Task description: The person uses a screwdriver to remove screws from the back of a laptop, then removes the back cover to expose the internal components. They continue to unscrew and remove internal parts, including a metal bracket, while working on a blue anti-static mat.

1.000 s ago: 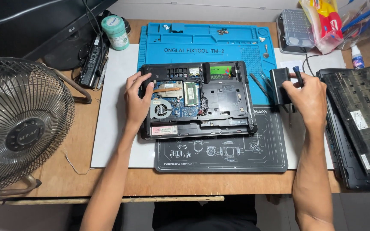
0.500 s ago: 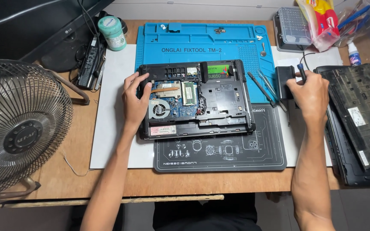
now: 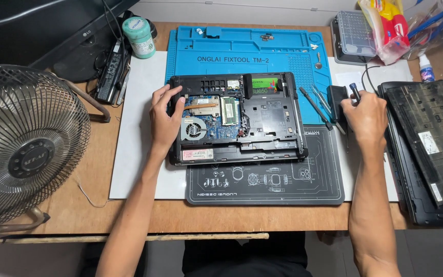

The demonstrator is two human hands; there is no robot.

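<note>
The opened laptop [image 3: 237, 119] lay bottom-up at the centre of the tabletop [image 3: 129, 215], its cover off so that the fan, copper heat pipe and circuit board showed. It straddled a blue repair mat [image 3: 242, 48] at 12 o'clock and a black mat [image 3: 265, 179] at 6 o'clock, both lying on a white sheet [image 3: 139, 154].

The left hand [image 3: 166, 119] rested on the laptop's 9 o'clock edge, fingers curled over the upper left corner and thumb laid on the board beside the fan, gripping the chassis.

The right hand [image 3: 367, 115] sat at 3 o'clock from the laptop, well clear of it, closed in a fist around a screwdriver [image 3: 354, 92] whose dark handle tip stuck up above the knuckles. A small black block [image 3: 337, 100] stood just beside that hand, and thin metal tools [image 3: 316, 106] lay between it and the laptop.

A second dark laptop panel [image 3: 429, 149] lay at the far 3 o'clock edge. A wire-caged fan [image 3: 24, 154] stood at 9 o'clock. A green-capped jar [image 3: 139, 37] stood at 11 o'clock, and a clear parts box [image 3: 355, 33] at 1 o'clock.
</note>
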